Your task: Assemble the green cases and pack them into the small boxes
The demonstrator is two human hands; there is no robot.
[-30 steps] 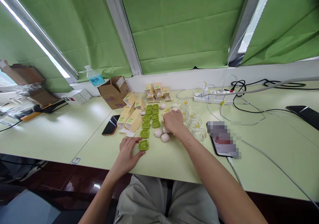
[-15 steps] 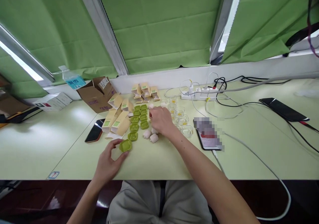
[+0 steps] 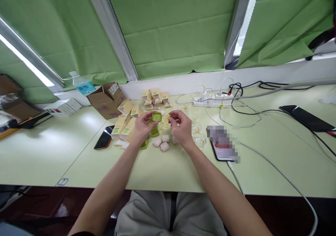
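My left hand (image 3: pixel 144 125) grips a small green plastic box (image 3: pixel 156 117) between thumb and fingers, raised over the other pieces. Close to its right is my right hand (image 3: pixel 181 125), thumb and fingertips pinched together; whatever is between them is too small to make out. Small pale yellow pieces (image 3: pixel 165 123) lie in a pile between the two hands. More green boxes (image 3: pixel 154 132) stand below and behind my left hand, partly hidden by it. Several whitish rounded pieces (image 3: pixel 165 146) sit nearer the table's front. Beyond my right hand are clear plastic covers (image 3: pixel 200 140) with yellow marks.
Folded card boxes (image 3: pixel 126 129) and a cardboard carton (image 3: pixel 106 101) stand to the left, beside a dark phone (image 3: pixel 103 138). On the right are a charging phone (image 3: pixel 223 146), a power strip (image 3: pixel 212 99) and loose cables. Another black phone (image 3: pixel 307 117) lies far right.
My left hand has lifted the green box from the front of the row and carried it forward and right. My right hand has shifted slightly right, exposing the yellow pieces.
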